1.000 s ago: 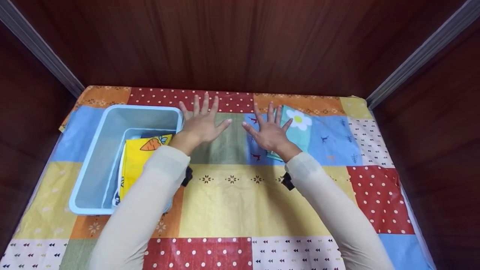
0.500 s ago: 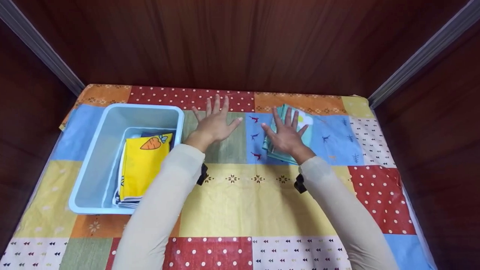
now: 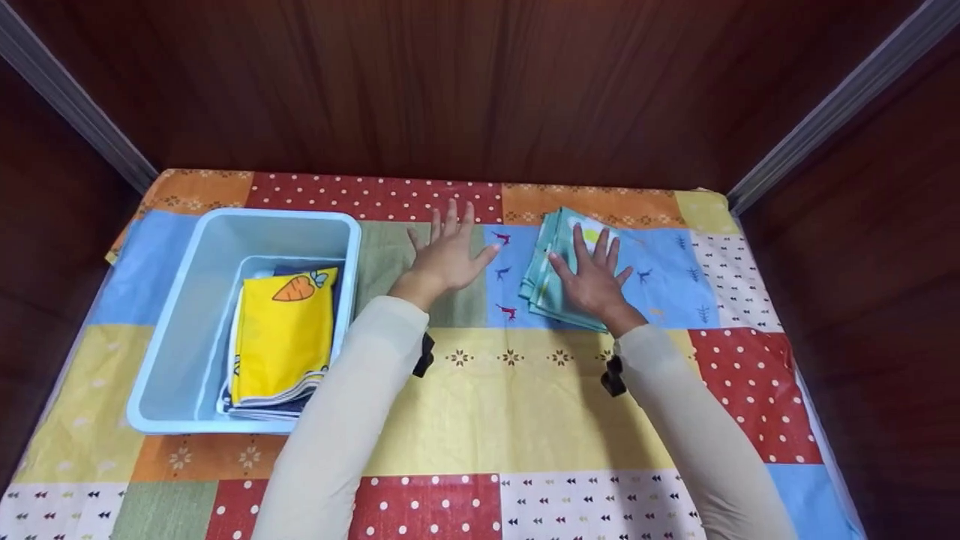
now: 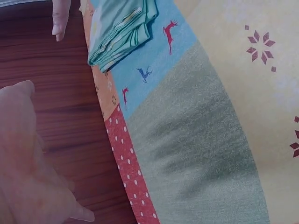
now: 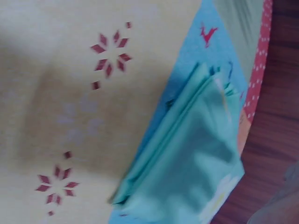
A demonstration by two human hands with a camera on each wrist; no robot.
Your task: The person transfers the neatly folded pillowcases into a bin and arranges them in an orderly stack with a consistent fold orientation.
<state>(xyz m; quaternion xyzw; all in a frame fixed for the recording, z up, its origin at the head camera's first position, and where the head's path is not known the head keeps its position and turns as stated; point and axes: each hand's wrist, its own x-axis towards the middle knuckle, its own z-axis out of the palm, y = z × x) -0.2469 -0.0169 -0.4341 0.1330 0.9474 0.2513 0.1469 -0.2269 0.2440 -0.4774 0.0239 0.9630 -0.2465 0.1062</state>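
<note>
A folded teal cloth (image 3: 551, 274) with a daisy print lies on the patchwork tablecloth (image 3: 510, 405) at the back right. My right hand (image 3: 592, 279) hovers flat over it or lies on it, fingers spread. My left hand (image 3: 448, 256) is flat and spread over the green patch just left of the cloth, holding nothing. The left wrist view shows the teal cloth's (image 4: 122, 29) layered edge beside the deer-print patch. In the right wrist view the teal cloth (image 5: 191, 163) fills the lower middle.
A light blue plastic bin (image 3: 187, 300) stands at the left. It holds a stack of folded cloths topped by a yellow carrot-print one (image 3: 281, 334). Dark wooden walls (image 3: 480, 82) close in the back and sides.
Both hands slid to the right. The right hand went from the cloth's left edge to over its middle. The left hand moved away from the bin's corner.
</note>
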